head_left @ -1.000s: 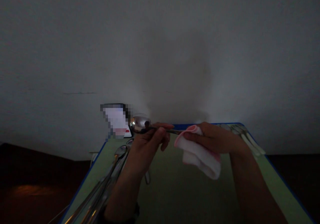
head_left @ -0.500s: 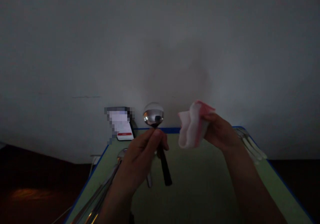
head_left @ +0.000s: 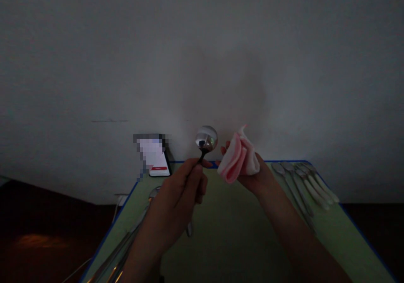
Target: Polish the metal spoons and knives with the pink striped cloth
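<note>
From the head view, the room is dim. The person's left hand point(head_left: 181, 190) is closed in a loose fist round the handle of a spoon point(head_left: 206, 139). It holds the spoon upright above the far edge of a green mat point(head_left: 227, 228), with the shiny bowl on top and leaning a little to the right. Just beside the bowl but not touching it, the right hand point(head_left: 257, 177) has a folded pink-and-white cloth point(head_left: 236, 161) pinched between its curled fingers and thumb. To me this looks like a pause in wiping, with the bowl turned up and the cloth held off it. Getting the cloth onto the bowl would take only a short sideways move while the left fist keeps the stem steady. A row of spoons point(head_left: 299, 182) lies along the mat's right edge, and more cutlery point(head_left: 132, 236) lies at the left, partly behind the forearm. A phone point(head_left: 158, 161) leans on the wall point(head_left: 202, 64) beyond the mat.
</note>
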Motion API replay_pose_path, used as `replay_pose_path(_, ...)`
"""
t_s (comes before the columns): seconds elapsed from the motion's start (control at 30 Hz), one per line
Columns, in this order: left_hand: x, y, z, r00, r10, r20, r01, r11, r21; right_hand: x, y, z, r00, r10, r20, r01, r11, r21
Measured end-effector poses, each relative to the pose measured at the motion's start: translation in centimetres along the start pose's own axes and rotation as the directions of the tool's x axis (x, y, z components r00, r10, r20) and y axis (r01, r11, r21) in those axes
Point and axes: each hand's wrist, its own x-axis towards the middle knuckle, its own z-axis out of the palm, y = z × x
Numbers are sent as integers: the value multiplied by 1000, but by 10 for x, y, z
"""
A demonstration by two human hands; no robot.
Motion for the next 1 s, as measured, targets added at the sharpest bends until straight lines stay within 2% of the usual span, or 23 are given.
replay_pose_path(0.07, -1, -2, -1, 1000, -10, -2, 10, 999, 46, -2, -1, 3, 999, 8, -42, -7, 999, 36)
replay_pose_path(0.17, -3, -1, -3, 1000, -6, 14, 3, 985, 171, -2, -1, 5, 999, 38, -11, -37, 997, 65)
replay_pose_path(0.33, -4, 5, -7, 987, 18, 159, -73, 935, 347, 0, 6, -1, 997, 53, 56, -60, 987, 148)
replay_pose_path(0.43, -3, 6, -11, 976, 10, 219, -96, 917, 388, 1, 8, -3, 999, 38, 25, -42, 985, 168)
replay_pose_path(0.6, -3, 7, -12, 956, 10, 292, -140, 894, 426, -1, 7, 2, 996, 60, -62, -36, 942, 333)
replay_pose_path(0.8, 0, -1, -5, 969, 9, 246, -127, 876, 466, -7, -1, 9, 995, 85, -59, -57, 927, 370)
replay_pose_path(1.0, 7, -9, -8, 993, -22, 116, -35, 883, 467, -13, -1, 9, 989, 32, 145, -76, 948, 308)
